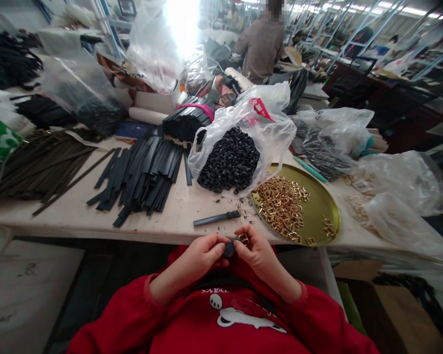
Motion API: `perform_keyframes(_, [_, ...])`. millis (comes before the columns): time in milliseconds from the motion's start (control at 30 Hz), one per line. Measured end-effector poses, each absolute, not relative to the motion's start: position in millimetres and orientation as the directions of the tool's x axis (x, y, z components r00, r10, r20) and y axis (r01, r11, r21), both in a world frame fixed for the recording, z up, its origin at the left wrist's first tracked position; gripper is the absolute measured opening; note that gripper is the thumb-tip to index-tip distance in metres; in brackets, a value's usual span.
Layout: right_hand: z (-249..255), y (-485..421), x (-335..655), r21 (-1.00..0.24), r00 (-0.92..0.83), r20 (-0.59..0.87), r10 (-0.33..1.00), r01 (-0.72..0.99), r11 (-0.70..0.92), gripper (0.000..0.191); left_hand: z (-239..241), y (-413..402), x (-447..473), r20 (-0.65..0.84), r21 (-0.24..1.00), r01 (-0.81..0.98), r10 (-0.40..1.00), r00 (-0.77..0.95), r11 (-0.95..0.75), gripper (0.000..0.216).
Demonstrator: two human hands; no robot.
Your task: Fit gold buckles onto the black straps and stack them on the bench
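My left hand [211, 249] pinches a short black strap [229, 248] in front of the table's near edge. From the other side my right hand [254, 248] grips a gold buckle [244, 239] at the strap's end; its fingertips partly cover the buckle. Just beyond my hands, a finished-looking black strap with a buckle [217, 218] lies on the table. A round gold tray [319, 201] to the right carries a heap of gold buckles [282, 206]. Behind the lying strap, a clear plastic bag [276, 132] stands open, full of small black loops [229, 160].
Black strips [147, 172] are piled left of the bag, with longer brown strips [47, 162] farther left. A banded strip bundle [188, 123] sits behind. A teal pen-like tool [310, 168] and more plastic bags [398, 182] lie right. A person [263, 46] is in the background.
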State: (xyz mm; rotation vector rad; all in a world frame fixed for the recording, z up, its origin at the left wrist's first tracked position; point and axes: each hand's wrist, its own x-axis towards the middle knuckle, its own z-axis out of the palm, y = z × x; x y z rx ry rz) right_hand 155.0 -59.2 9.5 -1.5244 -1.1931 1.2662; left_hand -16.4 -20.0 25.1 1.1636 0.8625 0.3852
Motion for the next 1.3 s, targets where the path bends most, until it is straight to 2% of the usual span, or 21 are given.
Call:
perform_keyframes(100, [8,-57,157,-0.934,0.046,-0.240,0.970,0.261,-0.244,0.013,23,-20,-17,-0.418,0.881,0.115,0.645,0.640,0.458,0.026])
perform_keyframes(233, [10,-58,159,-0.922,-0.090,-0.251,0.964,0.326,-0.210,0.010,10,-22,-12,-0.427,0.869,0.098,0.635,0.644,0.485,0.029])
perform_keyframes(367, [6,-60,159,-0.913,-0.081,-0.266,0.960,0.341,-0.225,0.008,0,-20,-12,-0.443,0.835,0.064,0.600,0.666,0.546,0.032])
perform_keyframes(533, [-2,-62,160,-0.911,-0.048,-0.287,0.957,0.323,-0.257,0.009,2,-13,-18,-0.562,0.757,0.176,0.489,0.667,0.629,0.029])
perform_keyframes(733, [6,-60,164,-0.864,-0.210,-0.181,0.961,0.501,-0.053,0.005,-2,-14,-9,-0.625,0.729,0.205,0.512,0.589,0.653,0.021])
perform_keyframes(867, [2,-58,162,-0.893,-0.205,-0.129,0.970,0.449,-0.024,0.008,-3,-9,-4,-0.577,0.766,0.181,0.533,0.619,0.617,0.018])
perform_keyframes(967, [-9,-49,156,-0.924,-0.130,-0.096,0.987,0.381,-0.040,0.017,2,3,-1,-0.509,0.846,0.235,0.592,0.625,0.479,0.021])
perform_keyframes(1033, [-16,-36,151,-0.919,-0.084,-0.064,0.994,0.394,-0.026,0.020,5,15,-1,-0.404,0.912,0.322,0.696,0.594,0.255,0.032])
perform_keyframes(1100, [-20,-17,148,-0.882,-0.065,-0.025,0.998,0.472,0.008,0.022,8,29,-1,-0.271,0.905,0.424,0.778,0.567,0.006,0.041])
perform_keyframes(1200, [-23,13,148,-0.728,-0.080,0.067,0.995,0.677,0.103,0.024,9,59,-8,-0.155,0.767,0.585,0.807,0.569,-0.265,0.037])
perform_keyframes(1267, [-26,28,149,-0.592,-0.115,0.133,0.984,0.787,0.172,0.022,8,85,-17,-0.093,0.567,0.722,0.840,0.535,-0.397,0.024])
perform_keyframes(1300, [-28,33,150,-0.538,-0.141,0.152,0.978,0.819,0.202,0.021,7,99,-22,-0.053,0.453,0.783,0.863,0.502,-0.427,0.024])
